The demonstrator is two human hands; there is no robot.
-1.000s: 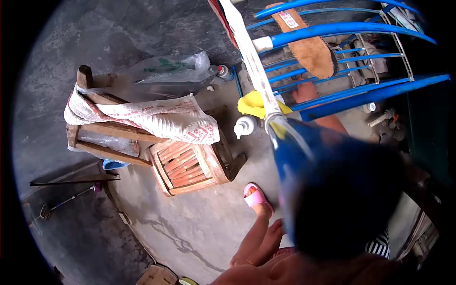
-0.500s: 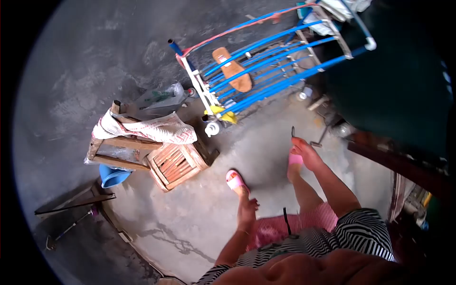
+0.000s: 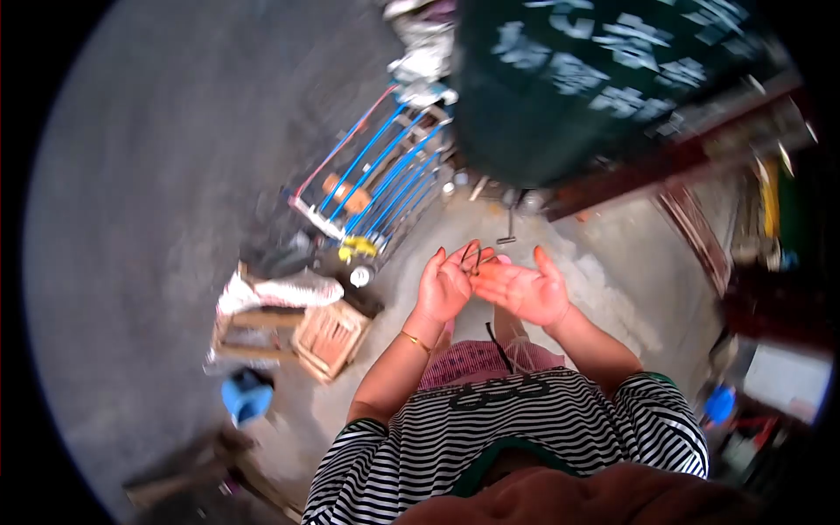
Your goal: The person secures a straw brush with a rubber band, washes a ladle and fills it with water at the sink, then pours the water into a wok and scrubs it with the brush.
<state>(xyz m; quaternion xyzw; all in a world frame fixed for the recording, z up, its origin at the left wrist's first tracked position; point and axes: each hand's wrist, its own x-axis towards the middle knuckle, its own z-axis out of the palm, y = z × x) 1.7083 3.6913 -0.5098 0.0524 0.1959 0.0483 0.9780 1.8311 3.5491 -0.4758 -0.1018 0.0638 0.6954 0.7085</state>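
My left hand [image 3: 444, 287] is palm up in front of my body, thumb out to the side. Beside it my right hand [image 3: 529, 293] also turns its palm up, fingers stretched towards the left hand. Between them is a thin dark loop [image 3: 472, 257], like a cord or band, held at the fingers of both hands. Its exact kind is too small and blurred to make out. The fingertips of the two hands meet or overlap there. Below, partly hidden by the hands, are my legs and pink slippers.
A blue-barred rack [image 3: 385, 175] with a brown sole stands against the grey wall. To the left are a wooden stool [image 3: 331, 339], a white cloth [image 3: 280, 291] and a blue bucket [image 3: 246, 398]. A dark green panel with white characters [image 3: 604, 96] rises at the upper right. A T-shaped metal tool [image 3: 507, 238] lies on the floor.
My left hand has come up and my right hand has moved left, so they meet at the dark loop, which only the right held before. The view has turned towards the right.
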